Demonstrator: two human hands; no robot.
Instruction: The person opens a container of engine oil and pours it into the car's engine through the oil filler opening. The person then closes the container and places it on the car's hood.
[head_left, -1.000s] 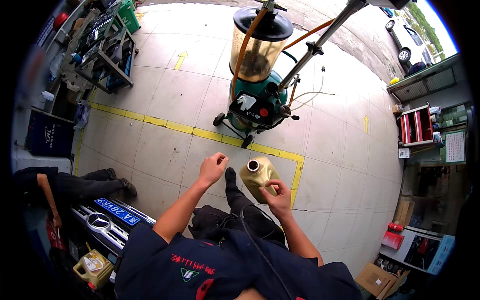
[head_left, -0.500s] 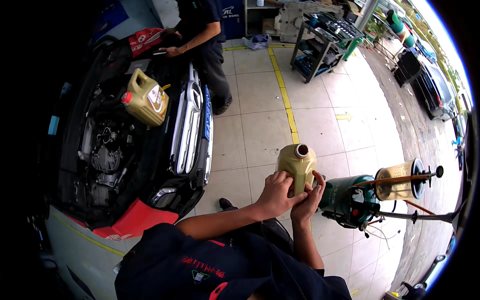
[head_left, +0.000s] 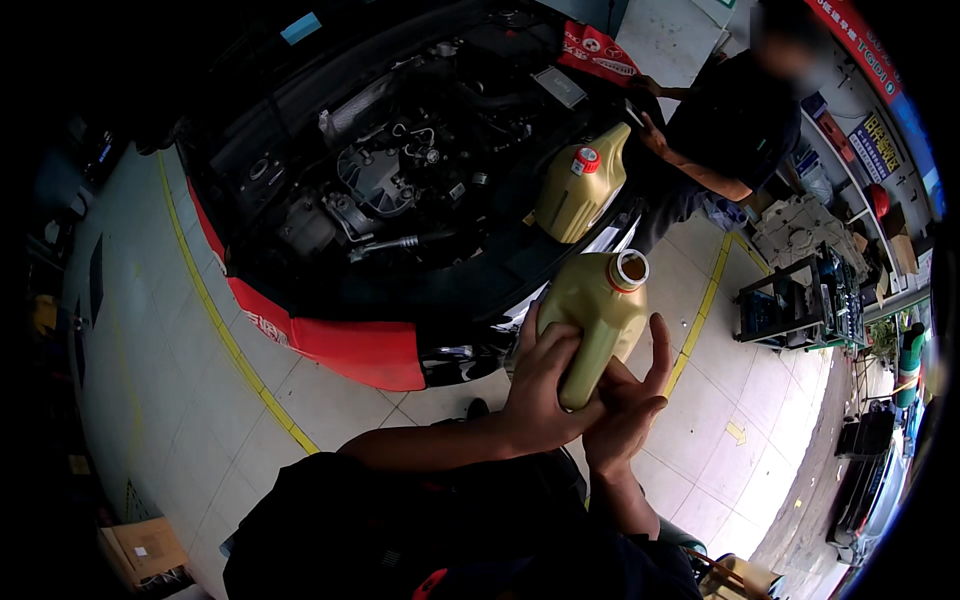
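Held up before me is a gold plastic oil jug (head_left: 598,305), tilted, its round mouth uncapped and pointing away from me. My left hand (head_left: 545,388) wraps around the jug's near left side, fingers closed by its handle. My right hand (head_left: 622,425) supports it at the lower right, with the index finger stretched up and other fingers partly hidden by the jug. Beyond it, a second gold jug (head_left: 572,205) with a red cap stands on the front edge of the open car engine bay (head_left: 385,175).
Across the car's front corner lies a red fender cover (head_left: 355,350). A co-worker (head_left: 730,130) stands at the far side, holding a flat object. To the right is a tool cart (head_left: 790,305). A cardboard box (head_left: 142,548) sits at lower left.
My view has swung left toward the car, which fills more of the picture. The uncapped jug stays in my hands, nearer the engine bay; my right index finger has stretched out.
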